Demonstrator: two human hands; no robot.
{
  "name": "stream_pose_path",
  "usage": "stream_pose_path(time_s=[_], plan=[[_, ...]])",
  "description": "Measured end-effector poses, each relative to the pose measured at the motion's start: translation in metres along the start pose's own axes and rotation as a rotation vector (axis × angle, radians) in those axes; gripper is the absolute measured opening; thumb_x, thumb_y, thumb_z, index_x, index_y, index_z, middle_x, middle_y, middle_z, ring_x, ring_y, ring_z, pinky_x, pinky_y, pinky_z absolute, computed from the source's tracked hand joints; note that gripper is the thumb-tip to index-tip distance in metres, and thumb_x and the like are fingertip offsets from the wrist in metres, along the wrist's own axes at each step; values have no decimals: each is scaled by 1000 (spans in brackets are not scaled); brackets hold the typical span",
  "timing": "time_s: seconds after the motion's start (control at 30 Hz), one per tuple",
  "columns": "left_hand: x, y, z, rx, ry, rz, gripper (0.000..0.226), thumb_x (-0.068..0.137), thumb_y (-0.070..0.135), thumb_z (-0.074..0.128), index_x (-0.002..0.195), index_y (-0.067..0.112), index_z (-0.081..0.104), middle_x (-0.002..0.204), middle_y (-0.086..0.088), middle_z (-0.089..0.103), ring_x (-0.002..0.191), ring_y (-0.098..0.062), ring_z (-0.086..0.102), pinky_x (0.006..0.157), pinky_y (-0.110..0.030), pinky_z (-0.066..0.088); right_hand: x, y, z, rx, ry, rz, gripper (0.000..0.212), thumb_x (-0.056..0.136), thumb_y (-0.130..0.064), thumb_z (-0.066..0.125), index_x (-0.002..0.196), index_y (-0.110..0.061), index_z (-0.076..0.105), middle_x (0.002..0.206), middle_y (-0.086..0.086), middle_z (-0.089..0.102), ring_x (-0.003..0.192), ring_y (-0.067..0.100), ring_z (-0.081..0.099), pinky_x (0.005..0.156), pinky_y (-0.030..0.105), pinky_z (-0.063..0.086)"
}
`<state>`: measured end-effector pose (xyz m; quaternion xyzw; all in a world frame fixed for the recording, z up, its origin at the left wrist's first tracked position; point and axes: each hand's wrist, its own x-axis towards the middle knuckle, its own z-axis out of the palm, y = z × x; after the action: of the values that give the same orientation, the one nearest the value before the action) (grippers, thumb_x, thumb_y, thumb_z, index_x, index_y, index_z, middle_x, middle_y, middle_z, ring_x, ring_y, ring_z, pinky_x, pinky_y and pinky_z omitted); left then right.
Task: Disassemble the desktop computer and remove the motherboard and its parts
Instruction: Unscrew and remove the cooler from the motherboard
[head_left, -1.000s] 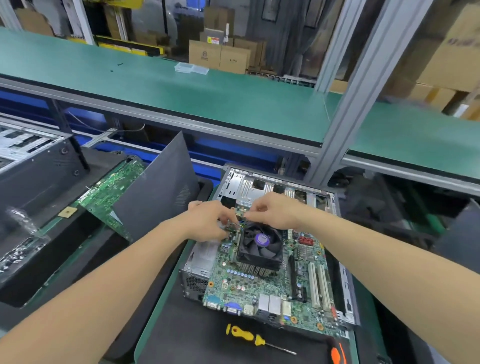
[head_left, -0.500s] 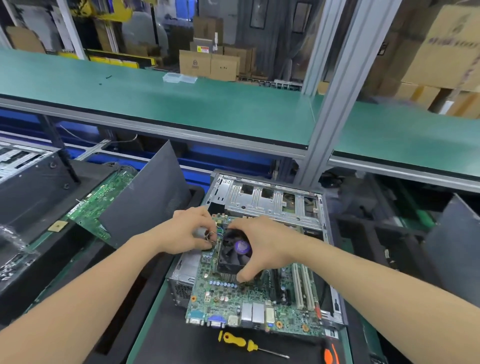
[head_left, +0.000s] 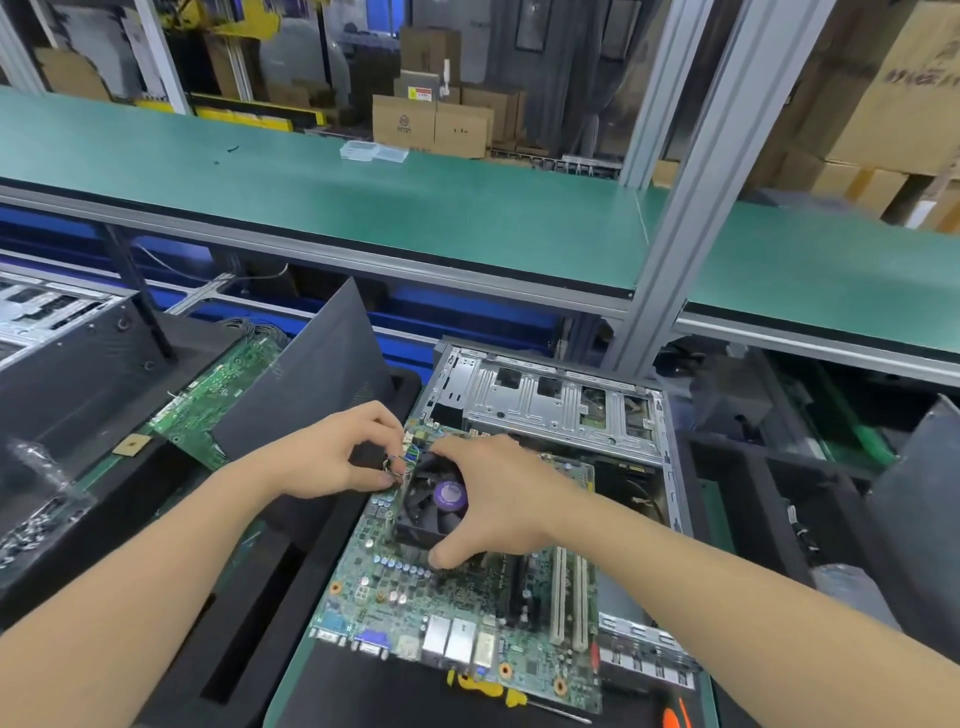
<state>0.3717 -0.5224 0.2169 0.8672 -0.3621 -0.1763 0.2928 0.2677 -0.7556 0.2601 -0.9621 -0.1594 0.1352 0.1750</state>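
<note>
Nearest the camera, a yellow-handled screwdriver (head_left: 488, 690) lies on the dark mat, its handle partly covered by the near edge of the motherboard (head_left: 441, 603); an orange tool (head_left: 674, 719) pokes in at the bottom edge just to the right. The motherboard sits over the open metal case (head_left: 561, 410), and its port side hangs out toward the person, past the case's near end. In the middle of the board stands the black cooler fan (head_left: 448, 496) with a purple label. The right hand (head_left: 501, 499) grips it, thumb hooked on the near side and fingers curled over the far side. Just left of the fan's far corner, the left hand (head_left: 332, 457) pinches a small bundle of wires (head_left: 397, 464) between thumb and bent fingers. Beyond the hands the case's bare drive bays show. To the left a dark panel (head_left: 311, 379) leans upright, with a second green circuit board (head_left: 218, 405) lying beside it. Further off runs a long green bench top (head_left: 363, 208) carrying a clear plastic box (head_left: 374, 151), and cardboard boxes (head_left: 431, 124) stand behind it.
</note>
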Motion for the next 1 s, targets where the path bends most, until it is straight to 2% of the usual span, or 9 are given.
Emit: stream_pose_path(time_s=[0.13,0.27,0.37,0.43,0.57,0.67,0.8,0.9,1.0], plan=[[0,-3,5,36,40,-41,21,90,26,80,93,45,69,127,24,51,119,5,51,106,-30,41,6,0,4,8,1,17,108,62,-52,86,154,-22,37,119,3,66,105,25,60,83,48,60],[1,-9,9,8,92,-57,26,91,17,77,96,42,71,126,26,53,119,6,52,110,-33,41,14,4,3,24,28,19,113,63,-50,85,159,-24,31,131,4,63,113,26,60,88,46,60],[1,-10,10,-52,110,-99,41,85,1,71,92,41,74,124,25,56,116,6,53,109,-32,41,16,8,3,37,7,-17,116,66,-54,85,161,-24,26,155,1,47,136,26,48,105,46,51],[3,-4,10,-102,213,-123,47,82,-4,66,85,42,75,113,21,62,106,4,59,101,-30,45,13,11,4,28,-17,-33,117,68,-65,83,161,-27,21,162,-2,36,145,23,38,113,45,43],[13,17,7,-163,459,-137,21,80,12,67,65,27,70,89,4,68,85,-17,64,83,-45,52,9,14,-1,159,11,-56,90,78,-75,70,150,-29,43,146,-4,53,129,19,52,96,30,43],[22,45,5,-212,491,-77,14,76,22,58,71,30,68,81,6,68,75,-9,62,72,-34,47,5,15,-8,204,57,-49,80,87,-71,65,150,-26,47,147,-5,56,127,17,56,102,33,47],[31,78,16,-147,534,-39,22,87,13,62,85,32,72,90,13,74,87,-5,67,80,-25,50,-7,22,-17,205,193,-5,65,92,-62,64,145,-26,55,142,-6,61,125,14,58,102,32,47],[32,98,26,-128,549,-35,21,88,16,62,90,34,72,89,17,74,87,-2,68,77,-21,49,-19,28,-19,260,367,-8,36,94,-46,67,121,-23,70,116,-9,70,105,9,63,89,26,48],[28,115,37,-174,579,-85,19,88,18,62,90,34,72,87,12,75,82,-5,69,73,-20,52,-29,29,-17,311,486,-21,15,92,-38,70,88,-23,70,84,-9,69,79,7,61,70,23,44]])
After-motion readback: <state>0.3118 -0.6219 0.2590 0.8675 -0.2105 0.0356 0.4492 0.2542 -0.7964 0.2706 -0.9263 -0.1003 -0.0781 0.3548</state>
